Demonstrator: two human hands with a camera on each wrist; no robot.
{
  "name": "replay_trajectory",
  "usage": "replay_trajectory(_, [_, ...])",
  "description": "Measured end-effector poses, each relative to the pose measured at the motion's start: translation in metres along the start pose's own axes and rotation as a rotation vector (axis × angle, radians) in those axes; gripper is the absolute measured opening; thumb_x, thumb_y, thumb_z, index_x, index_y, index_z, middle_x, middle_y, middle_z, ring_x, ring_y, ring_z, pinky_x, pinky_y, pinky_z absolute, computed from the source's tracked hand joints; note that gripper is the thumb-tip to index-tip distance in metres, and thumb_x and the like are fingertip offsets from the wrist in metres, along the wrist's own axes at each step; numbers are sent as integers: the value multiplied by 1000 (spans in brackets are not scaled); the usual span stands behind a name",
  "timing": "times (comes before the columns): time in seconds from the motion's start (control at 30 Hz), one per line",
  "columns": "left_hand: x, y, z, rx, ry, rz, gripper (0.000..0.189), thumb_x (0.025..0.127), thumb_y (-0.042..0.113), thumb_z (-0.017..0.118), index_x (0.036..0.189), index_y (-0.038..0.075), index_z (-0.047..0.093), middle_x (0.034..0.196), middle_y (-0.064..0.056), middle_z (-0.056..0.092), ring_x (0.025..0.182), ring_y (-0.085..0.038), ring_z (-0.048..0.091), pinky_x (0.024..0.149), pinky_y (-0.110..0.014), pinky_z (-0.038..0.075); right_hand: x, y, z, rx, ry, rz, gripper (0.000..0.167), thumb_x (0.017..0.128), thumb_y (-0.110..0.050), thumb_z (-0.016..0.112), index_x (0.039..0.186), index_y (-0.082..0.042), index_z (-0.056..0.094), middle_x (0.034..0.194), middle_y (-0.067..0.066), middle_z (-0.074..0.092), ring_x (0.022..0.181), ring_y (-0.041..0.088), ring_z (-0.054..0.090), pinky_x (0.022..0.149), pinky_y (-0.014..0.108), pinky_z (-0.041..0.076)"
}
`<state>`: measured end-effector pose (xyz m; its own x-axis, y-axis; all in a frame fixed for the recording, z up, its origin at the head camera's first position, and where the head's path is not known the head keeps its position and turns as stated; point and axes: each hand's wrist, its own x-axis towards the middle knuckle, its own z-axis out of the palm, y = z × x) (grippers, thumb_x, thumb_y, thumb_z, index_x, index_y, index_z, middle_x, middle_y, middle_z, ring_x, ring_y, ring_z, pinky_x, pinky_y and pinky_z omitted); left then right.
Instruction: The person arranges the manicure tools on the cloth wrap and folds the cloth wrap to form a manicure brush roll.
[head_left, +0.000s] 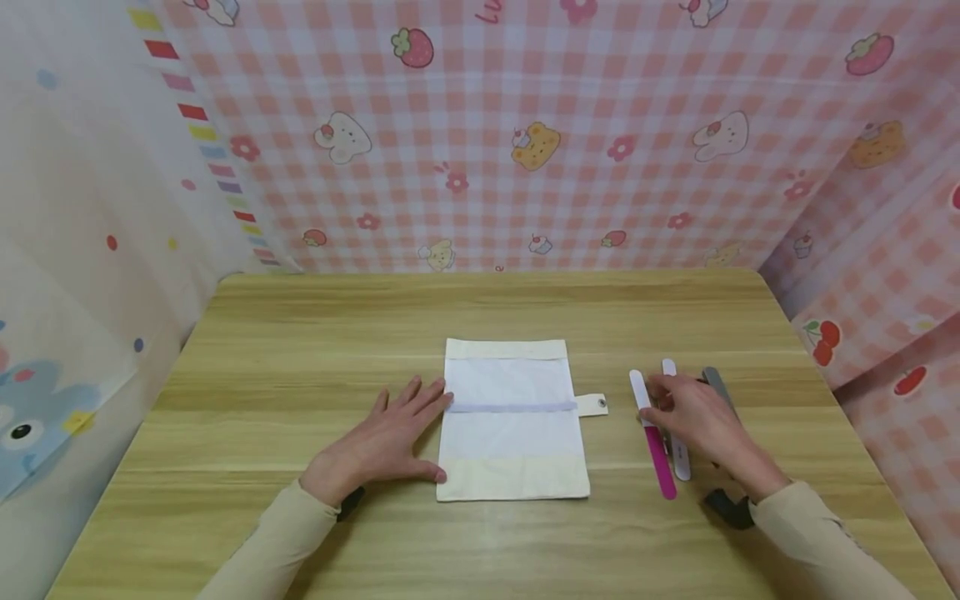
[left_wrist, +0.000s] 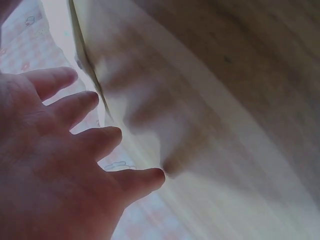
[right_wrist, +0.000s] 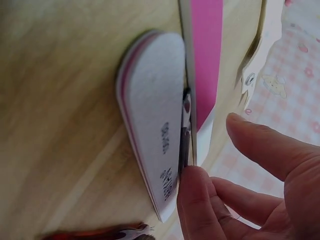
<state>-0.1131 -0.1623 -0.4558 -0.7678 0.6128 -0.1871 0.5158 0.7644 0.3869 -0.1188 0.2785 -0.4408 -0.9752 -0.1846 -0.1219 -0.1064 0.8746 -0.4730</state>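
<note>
An unfolded white cloth pouch (head_left: 513,433) with cream ends lies flat on the table, a snap tab (head_left: 592,405) sticking out at its right. My left hand (head_left: 378,442) has its fingers spread, with fingertips and thumb at the pouch's left edge. Over several nail tools at the right is my right hand (head_left: 701,421). Its thumb and index finger stand apart around the white part of a pink and white nail file (right_wrist: 206,65). Beside that file lies a white nail file (right_wrist: 155,95) with printed lettering. A slim dark metal tool (right_wrist: 185,135) shows between the two.
A grey nail file (head_left: 718,385) lies farther right, partly hidden by the right hand. Something dark red (right_wrist: 95,234) shows at the lower edge of the right wrist view. Patterned cloth (head_left: 487,192) hangs behind the wooden table (head_left: 337,321) and along its sides.
</note>
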Motion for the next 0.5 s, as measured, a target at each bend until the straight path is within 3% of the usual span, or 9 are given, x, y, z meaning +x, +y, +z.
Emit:
replay_trajectory(0.23, [0,-1,1,16,-11,7,107,82,61,79,163,10,31,171,-11,20,156,-45,14,113,-78,12,3,-3,3,-47,-10,-3,24,87,-16,83,95,-2,64,81,2,60,71,18,52,61,32,42])
replay_trajectory(0.5, [0,-1,2,15,-18,6,106,83,61,79,163,10,32,171,-11,21,156,-45,14,113,-78,13,6,-9,7,-53,-16,68,25,87,-14,78,101,1,64,84,6,61,70,19,53,56,31,43])
